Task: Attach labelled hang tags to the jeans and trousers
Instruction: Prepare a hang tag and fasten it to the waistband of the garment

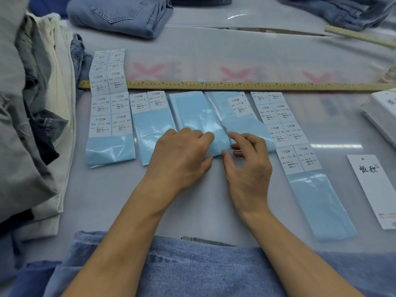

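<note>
Several blue backing strips with white size labels lie side by side on the table below a long wooden ruler [214, 85]. The XS strip [109, 116] is at the left, an S strip [153, 125] beside it, a bare blue strip [197, 114] in the middle, an M strip [237, 116] and an XL strip [300, 159] to the right. My left hand [182, 155] pinches the lower end of the bare blue strip. My right hand [246, 161] pinches the bottom of the M strip. A white hang tag [374, 187] lies at the right. Light blue jeans [192, 269] lie under my forearms.
A heap of grey, cream and dark trousers [32, 116] fills the left side. Folded blue jeans [122, 16] lie at the back, more denim [342, 11] at the back right. A stack of white tags [383, 116] sits at the right edge; a second ruler [360, 36] lies behind.
</note>
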`<state>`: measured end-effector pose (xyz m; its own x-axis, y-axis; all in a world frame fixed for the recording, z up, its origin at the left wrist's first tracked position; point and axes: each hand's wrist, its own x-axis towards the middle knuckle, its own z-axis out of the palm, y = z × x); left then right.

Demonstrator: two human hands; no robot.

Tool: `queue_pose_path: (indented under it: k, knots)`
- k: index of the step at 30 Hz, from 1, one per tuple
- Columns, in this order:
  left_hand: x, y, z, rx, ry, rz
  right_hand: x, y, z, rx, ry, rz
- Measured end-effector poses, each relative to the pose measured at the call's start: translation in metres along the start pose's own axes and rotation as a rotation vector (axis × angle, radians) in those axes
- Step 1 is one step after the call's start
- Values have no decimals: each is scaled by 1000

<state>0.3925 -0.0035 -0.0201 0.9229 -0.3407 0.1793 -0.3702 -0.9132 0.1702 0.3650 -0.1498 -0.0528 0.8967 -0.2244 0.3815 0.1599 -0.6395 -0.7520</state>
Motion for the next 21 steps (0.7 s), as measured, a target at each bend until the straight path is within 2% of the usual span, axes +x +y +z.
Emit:
queue_pose_path:
  k: [7,10,12,16,18,21]
  knots:
    - [-1,1,-2,26,23,-13,12,-19,0,123,0,114]
    - [0,-2,0,13,7,-39,19,-24,-8,170,46,328]
    - [-1,-3,1,8,12,-53,21,-24,-13,289,55,521]
    - [-3,-6,2,-26,27,-62,20,-31,-12,602,-200,846]
    - [-4,-6,1,-70,32,-65,22,-34,-8,684,-271,888]
    - [-6,-7,1,-105,24,-77,26,-35,-2,686,-273,876]
